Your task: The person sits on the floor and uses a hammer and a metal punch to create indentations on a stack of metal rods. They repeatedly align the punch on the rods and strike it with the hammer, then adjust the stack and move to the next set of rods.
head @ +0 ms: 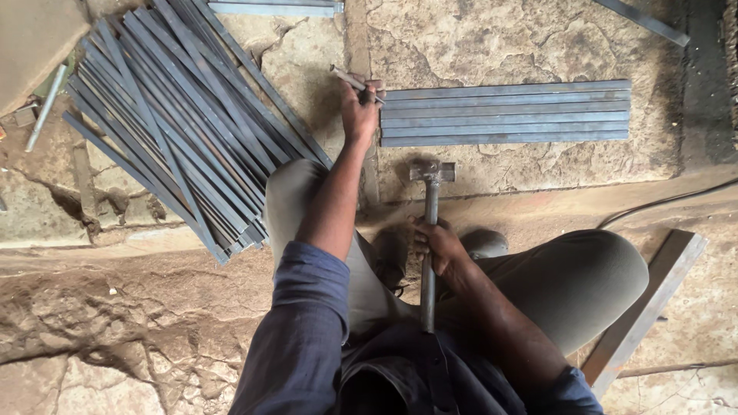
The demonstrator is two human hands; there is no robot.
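While curled: fingers [361,94] around punch [355,81].

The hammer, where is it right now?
In the head view the hammer is at centre, gripped by the right hand between the knees, its head just below the left end of the neat row of flat steel bars.

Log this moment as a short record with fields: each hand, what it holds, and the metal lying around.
left hand: grips a thin metal punch, tip at the end of the flat bars
right hand: wrapped round the handle of a hammer, head resting low on the stone
flat bars: five, side by side, aligned in a neat row
loose pile of strips: heaped crosswise to the person's left
floor: cracked stone
posture: squatting, knees apart
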